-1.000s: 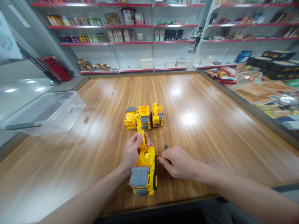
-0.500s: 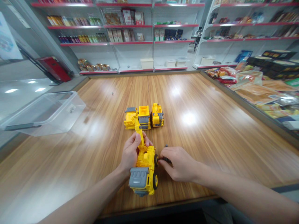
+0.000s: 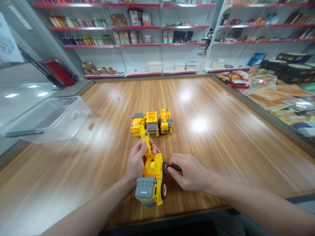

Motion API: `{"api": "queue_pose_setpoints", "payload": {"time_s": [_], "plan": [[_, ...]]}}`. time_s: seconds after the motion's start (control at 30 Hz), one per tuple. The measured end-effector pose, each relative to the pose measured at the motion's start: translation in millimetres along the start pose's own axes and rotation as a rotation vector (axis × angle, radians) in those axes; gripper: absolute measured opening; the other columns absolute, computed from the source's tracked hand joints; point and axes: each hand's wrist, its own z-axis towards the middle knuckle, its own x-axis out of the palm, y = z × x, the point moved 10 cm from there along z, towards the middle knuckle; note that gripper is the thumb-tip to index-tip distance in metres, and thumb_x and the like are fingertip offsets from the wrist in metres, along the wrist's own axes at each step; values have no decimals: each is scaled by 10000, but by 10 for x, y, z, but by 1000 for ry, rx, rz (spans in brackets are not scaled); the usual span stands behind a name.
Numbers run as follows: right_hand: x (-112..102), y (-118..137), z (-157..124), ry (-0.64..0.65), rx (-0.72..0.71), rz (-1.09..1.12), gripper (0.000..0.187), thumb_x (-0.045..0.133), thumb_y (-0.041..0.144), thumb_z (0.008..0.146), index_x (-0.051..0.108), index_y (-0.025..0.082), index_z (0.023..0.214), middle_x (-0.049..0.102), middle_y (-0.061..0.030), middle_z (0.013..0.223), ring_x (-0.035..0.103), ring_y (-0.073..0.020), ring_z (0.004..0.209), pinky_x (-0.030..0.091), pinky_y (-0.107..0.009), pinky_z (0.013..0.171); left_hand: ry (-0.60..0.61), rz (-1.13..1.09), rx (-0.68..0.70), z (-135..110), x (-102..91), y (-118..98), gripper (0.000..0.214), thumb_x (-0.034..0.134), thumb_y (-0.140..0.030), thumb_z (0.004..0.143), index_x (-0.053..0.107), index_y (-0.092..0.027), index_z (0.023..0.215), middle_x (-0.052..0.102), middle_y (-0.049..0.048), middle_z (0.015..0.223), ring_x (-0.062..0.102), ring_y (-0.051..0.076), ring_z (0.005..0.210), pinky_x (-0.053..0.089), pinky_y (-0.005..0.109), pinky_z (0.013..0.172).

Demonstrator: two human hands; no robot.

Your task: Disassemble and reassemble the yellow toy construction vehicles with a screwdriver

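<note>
Shelves [image 3: 137, 27] back a wood-grain table [image 3: 221, 144]: left hand [image 3: 136, 157] grips a toy truck [image 3: 154, 167], right hand [image 3: 188, 172] a dark tool [image 3: 176, 167].

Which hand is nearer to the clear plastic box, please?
Left. The left hand holds the toy truck, right of the box; the right hand is farther right, beside the truck's wheel.

Under the fingers [image 3: 173, 161], a wood-grained tabletop [image 3: 192, 101] with a darker raised rim [image 3: 261, 111], glossy, with white glare [image 3: 199, 124] ahead and right of them. Far ahead of the fingers, white shelving [image 3: 137, 60] with red edge strips [image 3: 137, 45]; ahead and right, a second shelving unit [image 3: 241, 54]. Well left of the fingers, shiny pale floor [image 3: 24, 90] with bright reflections [image 3: 42, 94].
</note>
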Motion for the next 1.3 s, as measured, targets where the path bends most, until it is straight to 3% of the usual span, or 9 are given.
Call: {"api": "queue_pose_setpoints", "payload": {"time_s": [0.13, 0.33, 0.53, 0.67, 0.9, 1.07, 1.3], "plan": [[44, 0, -7, 26, -13, -4, 268, 471, 189, 924, 529, 163, 664, 544, -10, 654, 491, -127, 627, 346, -264, 609, 16, 7, 10, -9, 12, -2, 180, 525, -343, 918, 579, -174, 888, 569, 14, 646, 591, 183, 697, 472, 300, 664], [-38, 6, -28, -18, 9, 43, 42, 558, 185, 864, 565, 154, 837, 572, -39, 821, 526, -140, 718, 390, -251, 634, 12, 4, 16, -15, 4, 2, 185, 544, -356, 906, 580, -174, 892, 561, 12, 645, 592, 186, 702, 473, 302, 670], [19, 16, -26, 30, -2, 28, 222, 514, 209, 901, 541, 164, 686, 535, -18, 689, 501, -140, 660, 365, -266, 612, 12, 4, 9, -31, -2, 11, 180, 553, -350, 900, 589, -173, 895, 565, 17, 647, 599, 193, 711, 476, 308, 675], [-4, 0, -19, 1, 11, 60, 31, 578, 149, 816, 553, 157, 798, 570, -23, 779, 511, -131, 686, 384, -244, 620, 8, 2, 11, -33, 0, 1, 176, 519, -336, 917, 582, -173, 899, 562, 16, 647, 594, 191, 715, 473, 308, 676], [-14, 23, -20, 9, 2, 62, 188, 527, 219, 895, 556, 159, 719, 545, -16, 711, 498, -127, 646, 372, -251, 603, 14, 1, -5, -31, 22, -5, 178, 513, -339, 920, 581, -174, 903, 562, 16, 653, 596, 199, 718, 470, 313, 669], [-77, -43, -17, -13, 2, 111, 96, 567, 190, 859, 595, 156, 775, 562, -14, 729, 514, -126, 661, 384, -246, 614, 5, -6, 4, -21, -13, -11, 173, 519, -327, 919, 581, -167, 898, 564, 17, 655, 604, 198, 736, 478, 318, 702], [-135, -73, 17, -65, -7, 172, 112, 612, 265, 872, 633, 158, 846, 609, -24, 774, 554, -136, 703, 411, -251, 640, -9, -30, 9, -4, -55, 5, 176, 502, -329, 924, 571, -169, 902, 554, 11, 648, 608, 199, 736, 492, 316, 672]]}}
